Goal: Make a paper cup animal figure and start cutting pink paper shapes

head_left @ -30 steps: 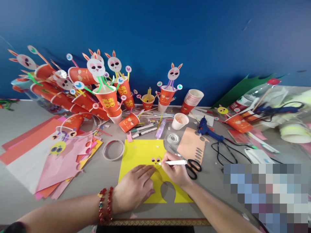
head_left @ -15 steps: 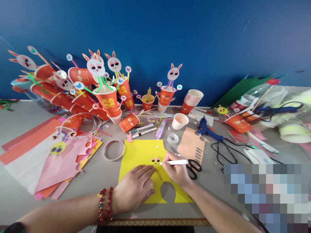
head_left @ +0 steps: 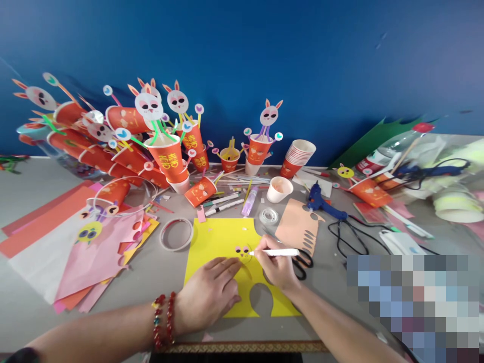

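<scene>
Bright yellow paper, round-notched, with a small dark-eyed face

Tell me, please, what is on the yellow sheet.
On the yellow sheet are the left hand, a small face and tiny scraps; the right hand holds a white marker by the face. What the hands cover cannot be seen.

blu glue gun, plstc btl

A head-worn camera looks forward and down past the nearby left hand and right hand, facing across a gray table toward a blue wall.
</scene>
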{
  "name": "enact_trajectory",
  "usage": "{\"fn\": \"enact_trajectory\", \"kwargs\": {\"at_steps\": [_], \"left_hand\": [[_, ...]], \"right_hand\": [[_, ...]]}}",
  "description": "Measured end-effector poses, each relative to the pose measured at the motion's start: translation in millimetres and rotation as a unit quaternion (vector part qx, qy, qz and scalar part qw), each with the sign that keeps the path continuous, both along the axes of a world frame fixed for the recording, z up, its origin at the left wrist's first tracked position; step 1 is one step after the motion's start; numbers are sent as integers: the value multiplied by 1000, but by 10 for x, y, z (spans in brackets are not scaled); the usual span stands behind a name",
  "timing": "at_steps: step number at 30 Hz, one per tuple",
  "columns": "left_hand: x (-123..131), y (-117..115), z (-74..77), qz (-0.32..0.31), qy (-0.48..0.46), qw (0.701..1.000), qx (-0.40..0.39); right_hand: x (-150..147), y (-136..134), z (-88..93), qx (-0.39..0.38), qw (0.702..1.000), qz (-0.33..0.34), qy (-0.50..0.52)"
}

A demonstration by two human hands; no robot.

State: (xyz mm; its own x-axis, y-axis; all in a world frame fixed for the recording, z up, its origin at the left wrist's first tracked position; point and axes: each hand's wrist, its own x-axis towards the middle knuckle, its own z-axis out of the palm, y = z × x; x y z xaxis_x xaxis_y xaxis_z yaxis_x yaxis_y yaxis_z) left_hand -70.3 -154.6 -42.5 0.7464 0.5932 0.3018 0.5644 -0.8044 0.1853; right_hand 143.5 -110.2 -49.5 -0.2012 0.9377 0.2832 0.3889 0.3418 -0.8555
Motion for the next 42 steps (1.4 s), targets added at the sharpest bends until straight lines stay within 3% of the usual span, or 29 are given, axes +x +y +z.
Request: {"fn": "enact_trajectory", "kwargs": {"at_steps": [14,42], "left_hand": [[6,-9,3,2,8,1000,-10],[3,-7,0,1,7,1000,-1]], "right_hand": [[-57,31,45,-19,996,91,-7],[-47,22,2,-15,996,82,-16]]}}
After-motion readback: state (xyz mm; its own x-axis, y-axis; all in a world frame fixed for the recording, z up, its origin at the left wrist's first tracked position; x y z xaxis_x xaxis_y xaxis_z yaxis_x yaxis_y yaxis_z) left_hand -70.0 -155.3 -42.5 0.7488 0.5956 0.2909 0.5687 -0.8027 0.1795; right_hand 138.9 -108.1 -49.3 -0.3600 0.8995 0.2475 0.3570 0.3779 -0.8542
